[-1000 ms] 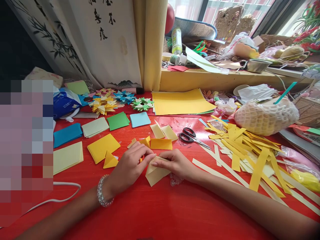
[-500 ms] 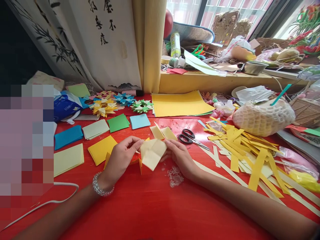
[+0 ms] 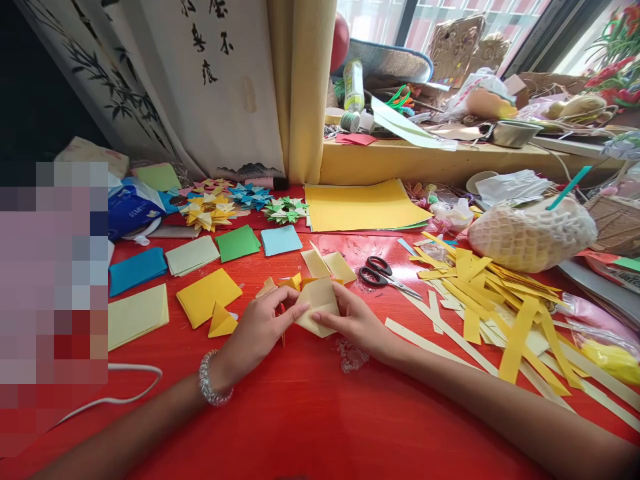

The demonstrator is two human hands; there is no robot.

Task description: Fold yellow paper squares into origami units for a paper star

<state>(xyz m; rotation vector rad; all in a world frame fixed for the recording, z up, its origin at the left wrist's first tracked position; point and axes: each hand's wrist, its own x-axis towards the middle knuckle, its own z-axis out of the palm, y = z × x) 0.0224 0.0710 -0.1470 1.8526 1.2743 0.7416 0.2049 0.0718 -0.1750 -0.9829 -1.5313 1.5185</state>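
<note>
Between both hands is a creased cream piece of paper (image 3: 319,300), held just above the red table. My left hand (image 3: 263,320) pinches its left edge between thumb and fingers. On its right edge, the thumb and fingers of my right hand (image 3: 357,320) are closed, the thumb lying across the front. Behind the paper, folded yellow-orange pieces (image 3: 291,282) are partly hidden by my fingers. A folded yellow triangle (image 3: 222,321) lies left of my left hand. Farther back rest a folded cream sheet (image 3: 340,267) and black-handled scissors (image 3: 383,273).
Stacks of yellow (image 3: 207,297), green (image 3: 239,244) and blue paper (image 3: 137,270) lie to the left. Folded paper rings (image 3: 207,212) sit behind them. Yellow and cream paper strips (image 3: 520,340) spread on the right, near a net-covered bundle (image 3: 533,233). Large yellow sheets (image 3: 365,207) lie at the back.
Both hands have moved slightly right with the cream paper, which is now tilted differently. The thumbs have come onto its front face. More of the yellow triangle shows at left.
</note>
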